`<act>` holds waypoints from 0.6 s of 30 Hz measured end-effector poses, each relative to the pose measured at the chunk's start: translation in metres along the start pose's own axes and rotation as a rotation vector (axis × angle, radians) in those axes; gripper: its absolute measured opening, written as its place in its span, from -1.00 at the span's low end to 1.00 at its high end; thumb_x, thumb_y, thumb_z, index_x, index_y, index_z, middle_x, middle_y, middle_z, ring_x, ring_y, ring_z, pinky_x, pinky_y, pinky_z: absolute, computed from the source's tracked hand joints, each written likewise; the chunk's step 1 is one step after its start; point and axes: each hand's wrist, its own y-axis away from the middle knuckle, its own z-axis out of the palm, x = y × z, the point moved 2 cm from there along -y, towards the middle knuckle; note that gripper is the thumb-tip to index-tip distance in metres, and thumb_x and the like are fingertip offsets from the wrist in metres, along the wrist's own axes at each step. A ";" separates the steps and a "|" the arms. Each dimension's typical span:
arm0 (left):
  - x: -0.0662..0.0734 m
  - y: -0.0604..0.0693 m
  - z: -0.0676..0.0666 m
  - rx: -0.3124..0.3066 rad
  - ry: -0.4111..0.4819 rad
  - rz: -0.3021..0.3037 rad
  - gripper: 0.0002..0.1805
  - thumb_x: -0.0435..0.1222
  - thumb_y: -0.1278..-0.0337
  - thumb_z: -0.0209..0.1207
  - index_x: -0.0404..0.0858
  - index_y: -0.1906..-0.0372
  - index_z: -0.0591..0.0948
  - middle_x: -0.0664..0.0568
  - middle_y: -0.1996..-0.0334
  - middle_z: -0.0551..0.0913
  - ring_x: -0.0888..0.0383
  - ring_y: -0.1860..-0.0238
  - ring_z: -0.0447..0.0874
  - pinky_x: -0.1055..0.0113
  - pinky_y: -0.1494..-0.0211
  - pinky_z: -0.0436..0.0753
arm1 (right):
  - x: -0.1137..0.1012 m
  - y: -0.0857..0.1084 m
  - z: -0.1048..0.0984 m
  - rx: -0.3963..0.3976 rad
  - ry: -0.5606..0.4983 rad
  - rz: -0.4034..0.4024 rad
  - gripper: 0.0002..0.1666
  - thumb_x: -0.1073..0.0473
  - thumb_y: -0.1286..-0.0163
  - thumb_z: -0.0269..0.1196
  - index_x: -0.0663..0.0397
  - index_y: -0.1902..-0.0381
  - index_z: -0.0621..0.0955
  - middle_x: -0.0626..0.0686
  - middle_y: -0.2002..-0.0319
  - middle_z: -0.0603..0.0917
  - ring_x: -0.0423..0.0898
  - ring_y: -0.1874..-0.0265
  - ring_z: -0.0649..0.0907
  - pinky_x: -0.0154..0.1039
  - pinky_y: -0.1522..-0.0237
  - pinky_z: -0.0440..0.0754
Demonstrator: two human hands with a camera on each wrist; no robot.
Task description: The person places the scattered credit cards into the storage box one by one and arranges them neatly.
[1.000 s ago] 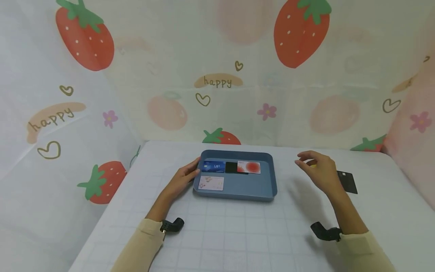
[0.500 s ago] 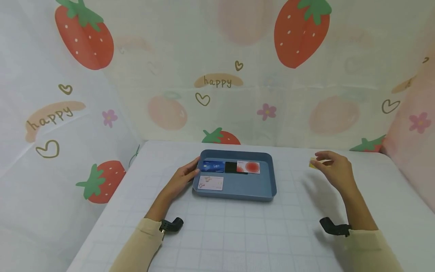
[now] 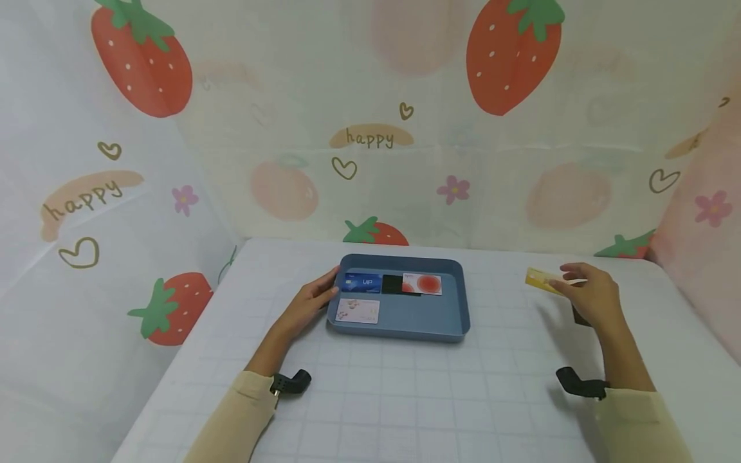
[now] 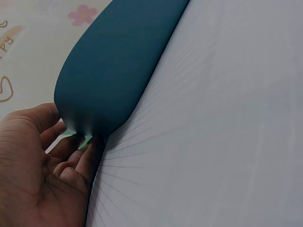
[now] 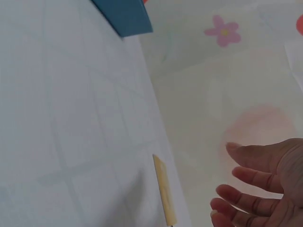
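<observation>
At the left end of the blue tray (image 3: pixel 399 328), my left hand (image 3: pixel 305 305) holds the rim, thumb over the edge and fingers against the outer wall. In the left wrist view the fingers meet the tray's corner (image 4: pixel 113 71). My right hand (image 3: pixel 593 296) hovers at the right, fingers loosely bent and apart, holding nothing in the right wrist view. A yellow card (image 3: pixel 543 280) lies on the table just left of its fingertips. Below the right hand, a black card (image 3: pixel 581 316) is mostly hidden.
Inside the tray lie a blue VIP card (image 3: pixel 362 283), a dark card (image 3: pixel 392 285) partly under a white card with a red circle (image 3: pixel 422 283), and a pale patterned card (image 3: pixel 357 311). A printed cloth backdrop (image 3: pixel 492 161) stands behind the white table (image 3: pixel 405 399).
My right hand has moved right, away from the tray, uncovering the yellow card and covering most of the black one. My left hand stays on the tray.
</observation>
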 end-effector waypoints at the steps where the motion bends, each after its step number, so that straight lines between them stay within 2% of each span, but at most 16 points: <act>1: 0.000 0.000 0.000 -0.001 0.004 -0.001 -0.37 -0.31 -0.57 0.02 -0.26 -0.59 0.15 -0.15 -0.58 0.12 -0.05 -0.59 0.04 0.08 -0.53 0.20 | 0.002 -0.001 0.000 -0.004 0.008 0.018 -0.34 0.03 -0.42 0.33 0.41 -0.28 0.50 0.47 -0.12 0.60 0.40 -0.06 0.61 0.26 0.05 0.61; 6: 0.000 0.001 0.000 -0.002 0.006 0.001 -0.37 -0.31 -0.57 0.02 -0.27 -0.59 0.15 -0.16 -0.58 0.11 -0.06 -0.59 0.03 0.08 -0.53 0.20 | 0.013 -0.002 -0.005 -0.022 0.035 0.080 -0.33 0.06 -0.41 0.32 0.43 -0.28 0.47 0.52 -0.15 0.55 0.43 -0.12 0.53 0.27 0.05 0.56; 10: 0.001 0.001 0.000 -0.003 0.005 0.003 -0.37 -0.30 -0.57 0.02 -0.28 -0.59 0.15 -0.15 -0.59 0.11 -0.04 -0.59 0.02 0.09 -0.54 0.18 | 0.018 -0.001 -0.009 -0.030 0.056 0.082 -0.34 0.10 -0.39 0.33 0.47 -0.26 0.46 0.55 -0.12 0.55 0.48 -0.12 0.48 0.31 0.03 0.50; 14: 0.002 0.001 0.000 -0.005 0.005 0.003 -0.37 -0.28 -0.57 0.03 -0.27 -0.59 0.15 -0.12 -0.59 0.11 -0.02 -0.59 0.02 0.11 -0.54 0.18 | 0.025 0.001 -0.012 -0.029 0.112 0.068 -0.34 0.11 -0.36 0.35 0.51 -0.20 0.47 0.57 -0.08 0.55 0.50 -0.08 0.49 0.33 0.03 0.48; 18: 0.001 0.001 0.000 -0.003 -0.008 0.002 -0.38 -0.29 -0.57 0.02 -0.26 -0.59 0.15 -0.12 -0.59 0.12 -0.01 -0.59 0.03 0.11 -0.54 0.18 | 0.032 0.003 -0.015 -0.050 0.168 0.126 -0.28 0.06 -0.32 0.38 0.53 -0.19 0.45 0.58 -0.08 0.53 0.49 -0.03 0.51 0.30 0.09 0.52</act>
